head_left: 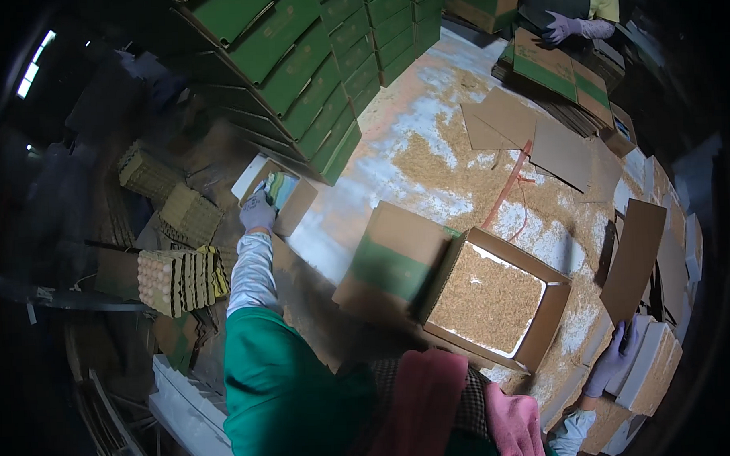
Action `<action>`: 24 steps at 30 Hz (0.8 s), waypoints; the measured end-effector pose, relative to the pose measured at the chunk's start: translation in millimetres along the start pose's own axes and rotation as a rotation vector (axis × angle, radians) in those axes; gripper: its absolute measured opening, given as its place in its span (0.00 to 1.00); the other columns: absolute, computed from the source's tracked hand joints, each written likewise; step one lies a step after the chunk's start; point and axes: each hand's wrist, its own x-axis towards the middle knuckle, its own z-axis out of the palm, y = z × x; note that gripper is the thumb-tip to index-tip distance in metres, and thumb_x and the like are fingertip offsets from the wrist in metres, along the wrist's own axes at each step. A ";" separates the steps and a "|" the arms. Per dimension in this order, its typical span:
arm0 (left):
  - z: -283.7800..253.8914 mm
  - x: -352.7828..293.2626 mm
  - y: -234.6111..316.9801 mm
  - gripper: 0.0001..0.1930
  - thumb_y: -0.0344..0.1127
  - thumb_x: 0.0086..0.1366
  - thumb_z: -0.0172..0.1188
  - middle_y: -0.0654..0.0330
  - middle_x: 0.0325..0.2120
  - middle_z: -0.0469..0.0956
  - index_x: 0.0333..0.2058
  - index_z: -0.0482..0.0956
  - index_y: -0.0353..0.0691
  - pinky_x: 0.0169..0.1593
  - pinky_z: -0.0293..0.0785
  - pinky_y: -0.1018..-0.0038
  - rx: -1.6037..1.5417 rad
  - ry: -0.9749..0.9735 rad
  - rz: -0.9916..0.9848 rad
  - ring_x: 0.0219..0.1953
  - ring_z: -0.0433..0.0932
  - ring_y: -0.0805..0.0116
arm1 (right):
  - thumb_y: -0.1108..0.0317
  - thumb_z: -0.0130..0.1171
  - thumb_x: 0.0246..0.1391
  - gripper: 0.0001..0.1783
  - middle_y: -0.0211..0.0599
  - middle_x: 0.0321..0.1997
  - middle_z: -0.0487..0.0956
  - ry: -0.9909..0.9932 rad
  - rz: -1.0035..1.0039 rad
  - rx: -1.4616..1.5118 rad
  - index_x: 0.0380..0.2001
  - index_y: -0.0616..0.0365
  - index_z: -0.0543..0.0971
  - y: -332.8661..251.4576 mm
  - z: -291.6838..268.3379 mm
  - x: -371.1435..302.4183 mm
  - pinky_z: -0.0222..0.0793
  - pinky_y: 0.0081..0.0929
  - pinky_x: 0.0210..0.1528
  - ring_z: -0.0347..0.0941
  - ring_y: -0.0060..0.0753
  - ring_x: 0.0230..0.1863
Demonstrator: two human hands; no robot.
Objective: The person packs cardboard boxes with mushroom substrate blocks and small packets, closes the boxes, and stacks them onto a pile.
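My left hand [257, 212], in a pale purple glove, reaches to a small open carton [297, 206]. Its fingertips are lost among the blue, green and white packets [278, 187] inside, so I cannot tell whether it grips one. Off to the lower right, my right hand [609, 362], gloved alike, lies with fingers stretched against a white foam block [641, 363] with a brown grainy face. Between my hands stands an open cardboard box [557, 322]. Within its white liner lies a level bed of brown husk [488, 300].
Green cartons [295, 78] rise in a tall stack at the far left. Egg trays [162, 283], some holding eggs, stand at left. Flat cardboard [561, 153] and a red strap [510, 183] lie on the husk-strewn table [427, 157]. Across it, a co-worker's gloved hand [563, 28] is near folded boxes [544, 69].
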 end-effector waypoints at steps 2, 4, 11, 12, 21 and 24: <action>30.9 27.8 -15.7 0.21 0.39 0.57 0.58 0.51 0.46 0.77 0.51 0.73 0.48 0.49 0.73 0.63 0.052 -0.003 0.039 0.47 0.78 0.53 | 0.70 0.49 0.63 0.20 0.38 0.56 0.71 0.093 0.134 0.184 0.56 0.66 0.70 -42.2 9.7 -30.2 0.65 0.27 0.55 0.68 0.29 0.53; 47.3 44.2 -24.6 0.22 0.41 0.56 0.59 0.48 0.46 0.77 0.49 0.74 0.43 0.49 0.73 0.62 0.177 -0.065 0.097 0.47 0.77 0.53 | 0.70 0.50 0.63 0.20 0.39 0.57 0.71 0.106 0.175 0.124 0.56 0.66 0.70 -74.2 9.7 -47.3 0.65 0.27 0.55 0.68 0.29 0.53; -2.3 35.8 -28.7 0.37 0.49 0.46 0.66 0.49 0.53 0.71 0.55 0.69 0.41 0.53 0.69 0.64 -0.284 -0.144 0.291 0.53 0.73 0.55 | 0.71 0.51 0.62 0.20 0.41 0.56 0.72 0.132 0.230 0.118 0.56 0.67 0.70 -120.3 25.5 -79.9 0.66 0.27 0.55 0.69 0.30 0.53; -5.6 36.7 -29.5 0.45 0.49 0.43 0.68 0.49 0.57 0.66 0.61 0.61 0.42 0.58 0.64 0.63 -0.270 -0.178 0.290 0.58 0.67 0.54 | 0.72 0.50 0.62 0.20 0.42 0.56 0.72 0.117 0.222 0.144 0.55 0.68 0.70 -121.5 29.0 -85.6 0.66 0.27 0.55 0.69 0.30 0.53; 1.0 71.7 -22.8 0.44 0.42 0.44 0.69 0.53 0.61 0.61 0.62 0.60 0.56 0.62 0.58 0.60 -0.116 -0.281 0.537 0.63 0.61 0.53 | 0.76 0.50 0.61 0.18 0.42 0.54 0.71 0.019 0.113 0.211 0.53 0.69 0.71 -123.5 62.6 -88.9 0.66 0.28 0.58 0.69 0.32 0.53; -0.3 68.6 -24.2 0.36 0.36 0.45 0.68 0.52 0.59 0.64 0.56 0.67 0.53 0.60 0.63 0.65 0.035 -0.194 0.673 0.60 0.65 0.56 | 0.76 0.51 0.60 0.18 0.41 0.52 0.72 0.065 0.144 0.239 0.53 0.69 0.71 -130.5 65.5 -92.0 0.67 0.27 0.57 0.70 0.31 0.52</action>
